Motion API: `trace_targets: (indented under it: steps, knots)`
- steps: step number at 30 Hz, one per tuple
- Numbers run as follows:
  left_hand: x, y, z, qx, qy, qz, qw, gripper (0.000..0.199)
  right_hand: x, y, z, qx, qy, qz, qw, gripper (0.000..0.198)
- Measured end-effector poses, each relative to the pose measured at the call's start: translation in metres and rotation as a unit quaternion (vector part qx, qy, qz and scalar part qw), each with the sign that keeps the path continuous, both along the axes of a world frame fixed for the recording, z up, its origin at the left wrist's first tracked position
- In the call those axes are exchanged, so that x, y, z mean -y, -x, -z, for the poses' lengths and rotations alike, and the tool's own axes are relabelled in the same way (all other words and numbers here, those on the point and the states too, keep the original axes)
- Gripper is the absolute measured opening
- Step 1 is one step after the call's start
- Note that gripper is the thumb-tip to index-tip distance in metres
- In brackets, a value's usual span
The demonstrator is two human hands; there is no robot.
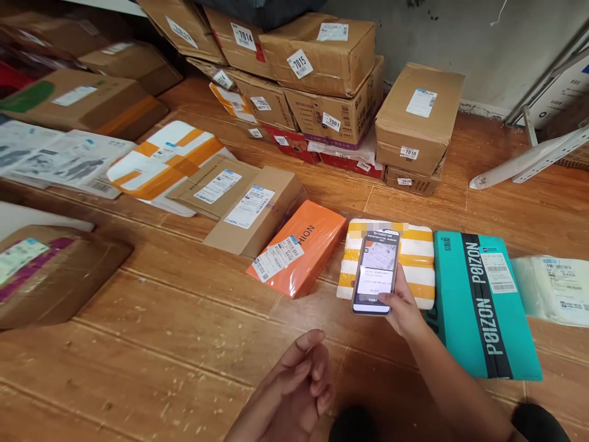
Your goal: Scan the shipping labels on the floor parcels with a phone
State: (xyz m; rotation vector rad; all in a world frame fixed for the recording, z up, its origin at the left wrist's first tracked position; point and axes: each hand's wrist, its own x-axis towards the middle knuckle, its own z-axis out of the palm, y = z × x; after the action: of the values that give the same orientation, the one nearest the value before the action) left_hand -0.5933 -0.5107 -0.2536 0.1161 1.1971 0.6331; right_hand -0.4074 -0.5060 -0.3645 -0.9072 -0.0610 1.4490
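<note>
My right hand point(405, 307) grips a smartphone point(375, 273), its thumb on the lower part of the lit screen. The screen shows a camera picture of a label with a white pop-up box; its text is too small to read. Beneath the phone lies a white parcel with yellow tape stripes point(419, 264), partly covered by it. My left hand point(299, 387) hangs in the air at the bottom middle, fingers loosely curled and apart, with nothing in it. Nearest to it on the floor is an orange box point(304, 245) in clear wrap with a shipping label.
A teal POIZON box point(469, 307) and a pale wrapped parcel point(559, 288) lie to the right. Brown cartons point(322, 55) with number stickers are stacked by the wall. More parcels point(243, 212) line the wooden floor point(184, 344) leftward. A white metal rack leg point(552, 153) stands at right.
</note>
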Motion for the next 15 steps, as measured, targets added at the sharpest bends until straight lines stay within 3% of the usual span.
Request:
trace_targets:
  steps: [5, 10, 15]
  knots:
    - [0.0, -0.002, 0.001, -0.002, -0.001, 0.001, 1.0, 0.033, 0.0, 0.004, 0.0, 0.036, 0.024, 0.035, 0.998, 0.077]
    - [-0.001, -0.006, -0.007, -0.008, -0.002, 0.002, 1.0, 0.029, 0.008, 0.005, -0.002, 0.014, 0.014, 0.004, 1.0, 0.093]
    - [-0.001, -0.009, -0.012, -0.014, 0.0, 0.001, 1.0, 0.031, 0.015, 0.003, -0.01, 0.0, 0.014, -0.018, 1.0, 0.094]
